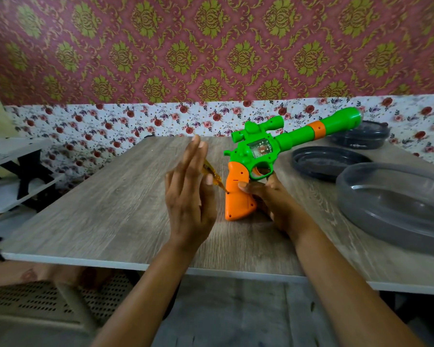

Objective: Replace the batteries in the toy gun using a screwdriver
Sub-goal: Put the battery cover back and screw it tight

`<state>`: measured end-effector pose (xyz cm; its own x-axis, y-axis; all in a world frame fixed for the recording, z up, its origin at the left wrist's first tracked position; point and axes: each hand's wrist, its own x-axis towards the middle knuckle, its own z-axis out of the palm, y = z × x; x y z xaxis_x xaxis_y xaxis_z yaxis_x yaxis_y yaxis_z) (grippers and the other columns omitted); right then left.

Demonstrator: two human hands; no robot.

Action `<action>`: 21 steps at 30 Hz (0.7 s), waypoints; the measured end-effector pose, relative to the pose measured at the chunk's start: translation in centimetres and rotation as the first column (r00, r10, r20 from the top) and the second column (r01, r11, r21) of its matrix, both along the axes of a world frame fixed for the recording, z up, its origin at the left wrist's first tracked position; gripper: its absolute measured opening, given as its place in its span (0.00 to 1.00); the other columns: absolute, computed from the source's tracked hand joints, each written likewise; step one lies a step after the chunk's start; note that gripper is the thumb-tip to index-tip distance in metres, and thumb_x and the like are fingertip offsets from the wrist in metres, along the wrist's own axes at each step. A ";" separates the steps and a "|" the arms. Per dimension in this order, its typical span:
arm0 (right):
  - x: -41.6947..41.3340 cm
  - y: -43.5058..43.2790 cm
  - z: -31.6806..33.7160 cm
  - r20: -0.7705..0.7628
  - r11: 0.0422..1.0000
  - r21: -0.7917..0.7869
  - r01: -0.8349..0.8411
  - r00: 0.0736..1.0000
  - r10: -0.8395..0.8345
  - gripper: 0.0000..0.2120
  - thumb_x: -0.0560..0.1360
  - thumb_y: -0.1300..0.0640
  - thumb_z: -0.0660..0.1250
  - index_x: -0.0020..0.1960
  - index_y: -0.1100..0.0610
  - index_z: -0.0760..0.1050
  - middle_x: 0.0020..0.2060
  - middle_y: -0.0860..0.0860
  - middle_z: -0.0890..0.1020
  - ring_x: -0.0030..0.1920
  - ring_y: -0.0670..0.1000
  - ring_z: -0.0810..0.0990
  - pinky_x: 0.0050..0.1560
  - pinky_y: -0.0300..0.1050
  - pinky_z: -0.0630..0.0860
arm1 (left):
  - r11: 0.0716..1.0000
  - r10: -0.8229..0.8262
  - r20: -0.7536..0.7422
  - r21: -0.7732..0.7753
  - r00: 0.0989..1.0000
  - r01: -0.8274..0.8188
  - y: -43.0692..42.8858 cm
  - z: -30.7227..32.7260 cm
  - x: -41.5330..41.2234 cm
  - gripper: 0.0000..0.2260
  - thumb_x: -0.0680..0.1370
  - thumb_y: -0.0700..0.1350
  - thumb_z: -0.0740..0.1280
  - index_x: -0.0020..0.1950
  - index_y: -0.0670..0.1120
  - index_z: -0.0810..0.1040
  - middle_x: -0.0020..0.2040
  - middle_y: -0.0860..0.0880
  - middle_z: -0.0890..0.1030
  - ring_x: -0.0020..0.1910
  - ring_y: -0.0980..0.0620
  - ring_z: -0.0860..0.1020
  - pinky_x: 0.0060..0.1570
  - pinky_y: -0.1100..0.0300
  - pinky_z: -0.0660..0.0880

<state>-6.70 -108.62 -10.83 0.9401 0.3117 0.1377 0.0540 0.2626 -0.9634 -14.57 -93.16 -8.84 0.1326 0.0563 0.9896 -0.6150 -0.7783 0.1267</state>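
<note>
A toy gun (281, 142) with a green body, scope and long barrel stands on its orange grip (237, 200) on the wooden table (105, 209), barrel pointing up to the right. My right hand (276, 201) grips the orange grip from the right, thumb on its side face. My left hand (189, 196) is upright just left of the grip, fingers straight. Its thumb pinches a yellow transparent screwdriver (212, 171) against the fingers. The screwdriver tip touches a screw hole on the grip's left edge. Most of the screwdriver handle is hidden behind my left hand.
Three dark grey round trays lie at the right: a large one (376, 211) near the front, one (308, 166) behind it, and one (361, 140) at the back. A white and black shelf (15, 176) stands left of the table. A patterned wall is behind.
</note>
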 end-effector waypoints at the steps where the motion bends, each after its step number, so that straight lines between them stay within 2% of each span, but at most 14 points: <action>1: 0.0 0.0 0.0 -0.004 1.000 0.000 0.005 1.000 -0.005 0.31 0.71 0.66 0.69 0.69 0.53 0.61 0.51 0.50 0.82 0.46 0.47 0.84 0.38 0.44 0.81 | 1.000 -0.013 0.004 0.004 1.000 0.013 0.1 0.0 0.0 0.16 0.79 0.40 0.58 0.67 0.42 0.67 0.68 0.43 0.69 0.67 0.57 0.68 0.58 0.60 0.69; 3: 0.0 0.1 0.0 -0.012 1.000 -0.008 0.011 1.000 -0.011 0.31 0.71 0.66 0.69 0.70 0.53 0.61 0.55 0.52 0.81 0.50 0.50 0.83 0.42 0.46 0.82 | 1.000 -0.017 0.026 0.002 1.000 0.017 0.2 0.0 0.0 0.13 0.79 0.42 0.61 0.64 0.46 0.70 0.61 0.45 0.69 0.56 0.50 0.73 0.49 0.55 0.73; 5: 0.0 0.1 0.1 -0.016 1.000 -0.013 0.013 1.000 -0.013 0.31 0.71 0.65 0.69 0.70 0.53 0.61 0.57 0.53 0.80 0.51 0.51 0.82 0.42 0.46 0.82 | 1.000 0.008 0.045 -0.011 0.999 -0.007 0.3 0.0 0.1 0.12 0.79 0.41 0.61 0.62 0.47 0.71 0.54 0.47 0.70 0.51 0.51 0.72 0.43 0.51 0.73; 8: 0.0 0.2 0.1 -0.018 1.000 0.006 0.013 1.000 -0.013 0.31 0.70 0.66 0.69 0.69 0.54 0.61 0.55 0.53 0.81 0.49 0.50 0.83 0.40 0.46 0.82 | 0.999 0.040 0.031 -0.027 0.999 -0.040 0.2 0.0 0.2 0.13 0.80 0.42 0.57 0.64 0.45 0.68 0.56 0.47 0.75 0.51 0.50 0.73 0.46 0.53 0.71; 11: 0.2 0.3 -0.1 -0.030 1.000 0.005 0.018 0.999 -0.018 0.33 0.70 0.65 0.70 0.70 0.54 0.61 0.57 0.55 0.80 0.50 0.52 0.83 0.42 0.50 0.82 | 0.998 0.048 -0.013 -0.039 0.999 -0.048 0.1 0.0 0.1 0.16 0.80 0.40 0.56 0.67 0.45 0.66 0.55 0.46 0.79 0.50 0.50 0.74 0.48 0.57 0.67; 14: 0.1 0.2 0.0 -0.034 1.000 -0.007 0.017 0.999 -0.017 0.33 0.69 0.64 0.71 0.70 0.53 0.61 0.58 0.54 0.80 0.52 0.53 0.82 0.44 0.51 0.82 | 0.998 0.045 -0.026 -0.045 0.999 -0.046 0.1 0.2 -0.3 0.17 0.77 0.38 0.56 0.66 0.44 0.68 0.59 0.46 0.76 0.54 0.52 0.72 0.51 0.57 0.68; 17: -0.2 0.1 0.2 -0.031 1.000 0.000 0.020 0.999 -0.020 0.30 0.71 0.65 0.69 0.69 0.53 0.61 0.57 0.54 0.80 0.51 0.51 0.82 0.41 0.47 0.82 | 0.999 0.003 -0.024 -0.035 1.000 -0.003 0.0 0.2 -0.6 0.19 0.76 0.40 0.58 0.67 0.43 0.67 0.61 0.46 0.71 0.59 0.55 0.70 0.54 0.57 0.68; 21: -0.2 0.1 0.1 -0.027 1.000 0.006 0.012 1.000 -0.012 0.30 0.71 0.65 0.69 0.70 0.53 0.61 0.55 0.52 0.81 0.50 0.51 0.82 0.41 0.47 0.81 | 0.997 0.000 0.008 -0.080 1.000 0.000 0.4 0.2 -0.2 0.13 0.80 0.48 0.60 0.62 0.46 0.71 0.52 0.48 0.70 0.50 0.51 0.72 0.42 0.50 0.73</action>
<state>-6.87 -108.49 -10.71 0.9472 0.2996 0.1146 0.0317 0.2679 -0.9629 -14.81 -92.81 -8.68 0.1247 0.1354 0.9829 -0.6163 -0.7657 0.1837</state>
